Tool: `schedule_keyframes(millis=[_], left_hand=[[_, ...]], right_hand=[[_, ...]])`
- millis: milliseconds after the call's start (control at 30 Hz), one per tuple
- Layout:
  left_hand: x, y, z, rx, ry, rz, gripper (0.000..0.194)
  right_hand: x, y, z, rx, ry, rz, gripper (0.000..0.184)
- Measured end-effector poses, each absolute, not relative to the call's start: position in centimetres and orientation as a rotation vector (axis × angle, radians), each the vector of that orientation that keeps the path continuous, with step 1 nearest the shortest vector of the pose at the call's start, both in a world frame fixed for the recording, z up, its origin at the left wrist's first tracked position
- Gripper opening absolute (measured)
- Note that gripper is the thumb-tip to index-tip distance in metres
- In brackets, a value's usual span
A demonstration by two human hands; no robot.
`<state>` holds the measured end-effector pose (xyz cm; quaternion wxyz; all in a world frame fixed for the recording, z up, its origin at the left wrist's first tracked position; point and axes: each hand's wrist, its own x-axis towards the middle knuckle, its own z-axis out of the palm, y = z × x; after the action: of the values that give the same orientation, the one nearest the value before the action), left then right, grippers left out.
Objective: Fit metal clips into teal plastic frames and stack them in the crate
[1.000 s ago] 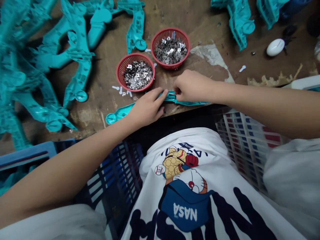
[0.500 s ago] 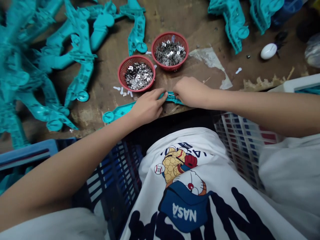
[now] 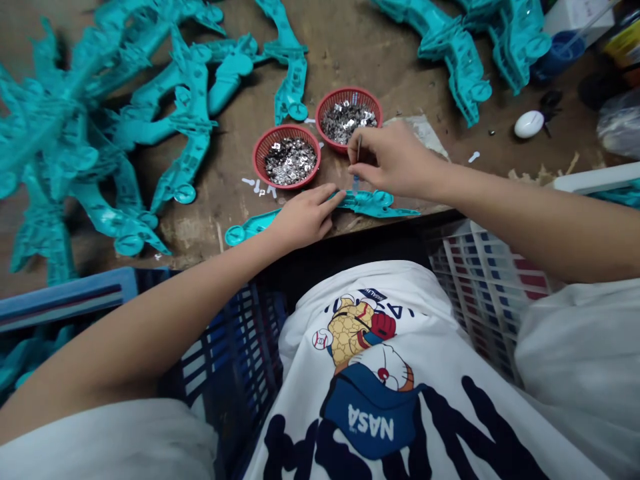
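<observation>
my left hand (image 3: 305,215) lies flat, fingers together, resting on a teal plastic moulding (image 3: 375,203) at the edge of the wooden bench (image 3: 235,227). my right hand (image 3: 395,160) pinches a thin metal sliver (image 3: 359,150) just above it. beyond sit two red baskets (image 3: 255,157) of silvery metal pieces (image 3: 290,161), then more teal mouldings (image 3: 193,113).

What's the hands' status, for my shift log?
Right hand pinching thin metal sliver above long turquoise plastic moulding. Left hand resting on moulding. Red plastic basket of silver metal bits just beyond.
</observation>
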<state>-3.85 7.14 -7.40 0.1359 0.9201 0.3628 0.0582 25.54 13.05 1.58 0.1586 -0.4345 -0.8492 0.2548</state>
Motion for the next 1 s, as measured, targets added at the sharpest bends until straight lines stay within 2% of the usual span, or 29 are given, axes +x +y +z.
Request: schedule_keyframes(millis=[300,467,633,833,1000], left_hand=[[-3.4,7.1,-6.6,2.681,1.060,0.051,0.075],[-3.3,7.1,-6.6,2.652,1.080,0.043,0.076],[-3.2,7.2,-6.4,2.631,1.103,0.079,0.074],[-2.3,6.2,-4.9,2.662,1.197,-0.095,0.076],[-1.5,5.4,-4.3,2.737,1.203,-0.174,0.070]], right_hand=[[25.3,13.2,0.4,-1.182,-2.440,0.783,0.008],[25.5,13.3,0.0,-1.156,-2.515,0.724,0.015],[26.0,15.3,-1.1,-1.196,-2.605,0.572,0.034],[25.9,15.4,-1.7,-1.237,-2.916,0.360,0.045],[24.3,11.0,-0.5,-1.145,-3.213,0.329,0.074]])
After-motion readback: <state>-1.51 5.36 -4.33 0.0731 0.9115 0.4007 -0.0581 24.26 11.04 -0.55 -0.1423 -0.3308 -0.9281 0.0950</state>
